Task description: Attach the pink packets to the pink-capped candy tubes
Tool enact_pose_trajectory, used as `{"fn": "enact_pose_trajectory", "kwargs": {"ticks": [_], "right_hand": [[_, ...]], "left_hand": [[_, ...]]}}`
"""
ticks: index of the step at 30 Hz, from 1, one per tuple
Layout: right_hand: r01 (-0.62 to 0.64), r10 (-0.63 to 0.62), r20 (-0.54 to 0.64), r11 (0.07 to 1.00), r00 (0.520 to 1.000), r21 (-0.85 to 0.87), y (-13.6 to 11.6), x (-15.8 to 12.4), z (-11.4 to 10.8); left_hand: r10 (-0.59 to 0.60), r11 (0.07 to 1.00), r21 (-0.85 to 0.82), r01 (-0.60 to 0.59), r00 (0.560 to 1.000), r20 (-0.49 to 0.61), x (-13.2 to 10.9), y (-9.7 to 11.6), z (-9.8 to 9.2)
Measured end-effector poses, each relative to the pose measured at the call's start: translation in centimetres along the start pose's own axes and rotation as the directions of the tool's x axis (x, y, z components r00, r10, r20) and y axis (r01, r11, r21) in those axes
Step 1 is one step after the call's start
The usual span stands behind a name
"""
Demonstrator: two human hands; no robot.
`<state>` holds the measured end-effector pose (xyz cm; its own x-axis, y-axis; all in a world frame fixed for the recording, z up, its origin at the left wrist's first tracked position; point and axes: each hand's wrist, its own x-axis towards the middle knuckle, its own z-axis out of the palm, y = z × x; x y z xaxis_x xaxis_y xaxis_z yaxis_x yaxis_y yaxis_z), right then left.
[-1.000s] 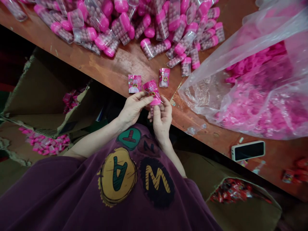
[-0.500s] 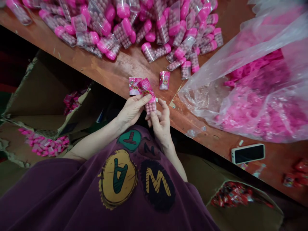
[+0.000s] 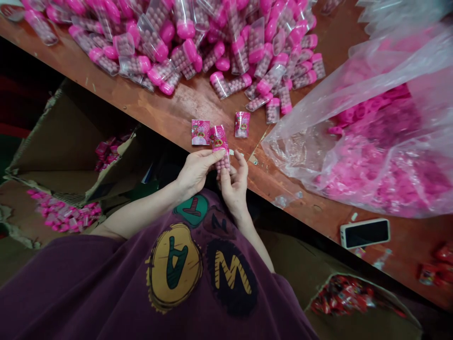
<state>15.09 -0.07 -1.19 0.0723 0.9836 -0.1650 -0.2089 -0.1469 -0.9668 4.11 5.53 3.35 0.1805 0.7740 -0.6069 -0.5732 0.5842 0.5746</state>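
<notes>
Just over the table edge, a small clear candy bottle (image 3: 222,163) filled with pink balls is held between both hands. A printed pink label sleeve (image 3: 218,136) sits around its far end. My left hand (image 3: 198,171) pinches the bottle at the sleeve's lower edge, thumb on top. My right hand (image 3: 234,187) grips the near end between thumb and fingers, with the forefinger raised. Beyond them lie a flat pink label sleeve (image 3: 200,132) and another printed sleeve (image 3: 242,124), which looks opened out.
A large heap of pink-capped candy bottles (image 3: 184,52) covers the table's far side. At right are a clear plastic bag (image 3: 382,156) of pink pieces and a phone (image 3: 366,233). Below the edge stand cardboard boxes (image 3: 60,141), with pink and red packets.
The sleeve and bottle have turned more upright in my hands, and the sleeve's far end looks less flared. My right fingers have shifted slightly. The whole view has moved a little.
</notes>
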Motion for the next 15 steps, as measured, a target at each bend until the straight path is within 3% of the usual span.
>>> {"fn": "enact_pose_trajectory", "kwargs": {"ticks": [7, 11, 15], "right_hand": [[-0.217, 0.200, 0.105, 0.955, 0.974, 0.203, -0.8, 0.5, -0.7], [-0.212, 0.200, 0.074, 0.950, 0.977, 0.231, -1.1, 0.5, -0.8], [-0.116, 0.115, 0.013, 0.984, 0.993, 0.133, -0.5, 0.2, -0.3]], "left_hand": [[-0.024, 0.999, -0.026, 0.027, 0.997, 0.079, 0.1, -0.4, -0.6], [-0.022, 0.999, -0.035, 0.026, 0.993, 0.113, 0.5, 0.0, -0.8], [-0.014, 1.000, 0.002, 0.014, 0.997, 0.071, 1.0, -0.1, -0.6]]}}
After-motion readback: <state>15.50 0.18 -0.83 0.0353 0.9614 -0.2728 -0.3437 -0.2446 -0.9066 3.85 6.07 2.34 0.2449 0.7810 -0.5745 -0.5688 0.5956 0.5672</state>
